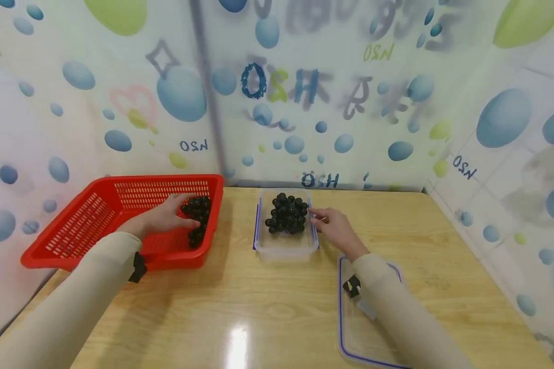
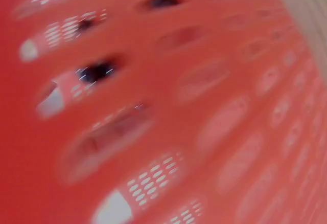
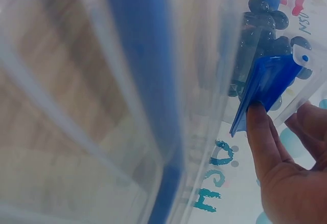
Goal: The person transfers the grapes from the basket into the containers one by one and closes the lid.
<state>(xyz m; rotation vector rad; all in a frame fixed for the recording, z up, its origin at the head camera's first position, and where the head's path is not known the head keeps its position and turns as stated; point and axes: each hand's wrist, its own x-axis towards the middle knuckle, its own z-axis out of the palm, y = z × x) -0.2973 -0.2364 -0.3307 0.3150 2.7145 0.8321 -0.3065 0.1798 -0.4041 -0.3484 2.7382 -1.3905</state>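
Note:
In the head view, my left hand (image 1: 170,215) reaches inside the red basket (image 1: 134,259), thumb and fingers spread beside a bunch of black grapes (image 1: 198,210). Only the slotted red wall, with dark grapes behind it, shows in the left wrist view; the hand is out of that frame. A clear plastic container (image 1: 286,252) stands mid-table, holding a heaped bunch of black grapes (image 1: 286,215). At its right side my right hand (image 1: 331,224) pinches the edge. One fingertip lies against the blue latch (image 3: 271,81) in the right wrist view.
The container's clear lid (image 1: 364,333) with a blue seal lies at the front right, partly under my right forearm. Behind the wooden table (image 1: 240,302) hangs a patterned wall covering (image 1: 277,123), and a white wall (image 1: 508,205) bounds the right.

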